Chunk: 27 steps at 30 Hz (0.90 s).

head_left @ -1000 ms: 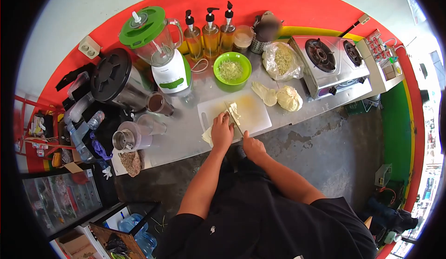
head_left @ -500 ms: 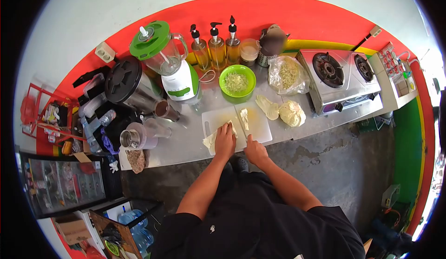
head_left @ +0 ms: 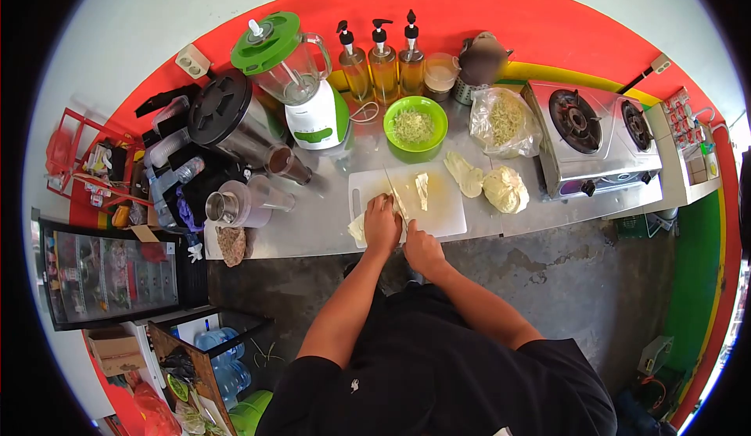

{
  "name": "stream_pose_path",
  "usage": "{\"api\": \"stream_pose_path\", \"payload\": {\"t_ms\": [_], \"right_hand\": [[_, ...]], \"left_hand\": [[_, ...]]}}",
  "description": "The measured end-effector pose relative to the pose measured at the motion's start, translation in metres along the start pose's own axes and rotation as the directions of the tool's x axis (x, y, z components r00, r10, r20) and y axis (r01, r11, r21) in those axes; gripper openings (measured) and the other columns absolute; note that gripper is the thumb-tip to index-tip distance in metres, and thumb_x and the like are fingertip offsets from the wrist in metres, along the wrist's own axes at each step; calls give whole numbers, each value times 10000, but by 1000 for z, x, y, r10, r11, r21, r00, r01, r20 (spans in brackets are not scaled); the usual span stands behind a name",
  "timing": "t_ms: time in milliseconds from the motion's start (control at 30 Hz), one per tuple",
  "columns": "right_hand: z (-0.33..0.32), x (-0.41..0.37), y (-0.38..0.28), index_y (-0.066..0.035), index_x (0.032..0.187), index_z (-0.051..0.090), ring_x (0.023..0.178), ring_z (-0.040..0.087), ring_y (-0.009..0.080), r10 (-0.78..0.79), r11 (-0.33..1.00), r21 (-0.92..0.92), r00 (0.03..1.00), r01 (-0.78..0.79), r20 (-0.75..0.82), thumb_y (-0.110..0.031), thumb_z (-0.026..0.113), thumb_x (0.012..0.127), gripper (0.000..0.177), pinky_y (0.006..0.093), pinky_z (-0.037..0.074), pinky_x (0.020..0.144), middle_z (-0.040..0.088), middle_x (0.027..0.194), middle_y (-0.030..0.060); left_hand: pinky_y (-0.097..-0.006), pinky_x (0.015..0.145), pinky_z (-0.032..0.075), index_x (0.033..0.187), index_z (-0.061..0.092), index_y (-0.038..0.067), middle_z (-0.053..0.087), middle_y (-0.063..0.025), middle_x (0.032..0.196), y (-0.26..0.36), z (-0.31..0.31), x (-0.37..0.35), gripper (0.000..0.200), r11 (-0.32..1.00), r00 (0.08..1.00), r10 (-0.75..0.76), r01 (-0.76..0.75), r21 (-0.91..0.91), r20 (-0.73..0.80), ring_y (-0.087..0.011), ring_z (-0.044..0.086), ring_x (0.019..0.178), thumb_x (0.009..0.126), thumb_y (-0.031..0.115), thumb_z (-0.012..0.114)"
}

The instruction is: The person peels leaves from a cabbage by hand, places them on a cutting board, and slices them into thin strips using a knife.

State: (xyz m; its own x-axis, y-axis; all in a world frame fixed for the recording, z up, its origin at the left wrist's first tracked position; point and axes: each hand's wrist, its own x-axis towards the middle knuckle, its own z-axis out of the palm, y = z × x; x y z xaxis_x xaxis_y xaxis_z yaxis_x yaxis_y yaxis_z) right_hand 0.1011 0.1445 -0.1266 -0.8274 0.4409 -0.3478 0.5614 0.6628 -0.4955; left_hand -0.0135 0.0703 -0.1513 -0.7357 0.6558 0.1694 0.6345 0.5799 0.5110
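On the white cutting board (head_left: 450,217), my left hand (head_left: 382,225) presses down on a pale cabbage leaf (head_left: 357,228), its fingers curled over it. My right hand (head_left: 424,248) is closed round the handle of a knife (head_left: 393,188). The blade points away from me and lies close along the left fingertips. A cut cabbage strip (head_left: 422,190) rests apart, right of the blade. Beyond the board's right corner are a loose cabbage leaf (head_left: 463,175) and a cabbage head (head_left: 506,190). Behind the board, a green bowl (head_left: 415,153) holds shredded cabbage (head_left: 413,126).
A plastic bag (head_left: 506,122) of shreds lies beside the two-burner stove (head_left: 594,147). Three pump bottles (head_left: 383,72) line the wall. Leftward stand a blender (head_left: 313,127), a dark-lidded steel container (head_left: 235,115) and a clear jug (head_left: 254,201). The steel counter's (head_left: 313,236) front edge is near me.
The knife and my right hand have moved left, away from the cut strip and up to my left fingers. My left hand stays on the leaf. The whole view has shifted slightly.
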Motion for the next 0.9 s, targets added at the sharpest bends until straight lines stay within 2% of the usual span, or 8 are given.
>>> {"api": "stream_pose_path", "payload": {"t_ms": [33,100,233,567,733,800,900], "right_hand": [[1,2,0,44,1114,436,839,696,492,1,1000,0,1000,-1,-1,-151,627,911,341,563,566,760,692,849,310],[4,2,-1,21,1101,469,821,724,449,-18,998,-62,999,16,-27,-90,490,964,179,524,596,722,711,845,271],[4,4,-1,18,1093,474,813,730,434,3,998,-55,999,-5,-35,-85,496,958,171,514,601,707,714,852,265],[-16,-6,-14,30,1084,469,838,739,419,-13,983,-180,999,22,52,-67,545,936,193,480,612,732,721,874,252],[-2,-8,-15,27,1087,469,834,745,399,55,985,-164,998,-49,34,-66,555,935,198,466,617,718,727,856,232],[9,-7,-12,24,1089,470,822,747,391,54,984,-170,998,-56,-19,-83,541,950,190,459,619,701,729,840,221],[19,-2,-12,28,1107,469,803,749,382,95,980,-174,995,-94,-4,-95,544,957,207,453,620,689,731,834,216]], "left_hand": [[-440,1042,459,1264,640,-11,598,-130,1283,-1,1,3,475,1000,1000,-6,6,-20,-16,-347,530,1232,813,108,730],[-428,1027,475,1247,651,-1,603,-120,1260,0,0,3,454,999,1000,-24,23,-34,-9,-332,537,1228,813,109,723],[-407,982,521,1221,669,25,609,-93,1252,-2,-8,7,434,999,997,-44,45,-21,59,-299,555,1229,801,112,730],[-416,982,524,1191,683,48,616,-58,1279,-10,-14,13,406,998,986,-56,59,-17,159,-282,559,1237,798,117,761],[-408,987,523,1213,683,46,613,-57,1284,-10,-14,9,417,998,992,-32,39,-48,122,-283,563,1233,804,84,760],[-407,992,520,1215,682,42,612,-60,1284,-11,-13,8,421,998,993,-23,29,-48,118,-287,563,1232,804,79,761],[-399,980,525,1236,671,43,603,-60,1277,-13,-12,6,428,999,995,3,1,-43,105,-282,558,1231,815,78,745]]}}
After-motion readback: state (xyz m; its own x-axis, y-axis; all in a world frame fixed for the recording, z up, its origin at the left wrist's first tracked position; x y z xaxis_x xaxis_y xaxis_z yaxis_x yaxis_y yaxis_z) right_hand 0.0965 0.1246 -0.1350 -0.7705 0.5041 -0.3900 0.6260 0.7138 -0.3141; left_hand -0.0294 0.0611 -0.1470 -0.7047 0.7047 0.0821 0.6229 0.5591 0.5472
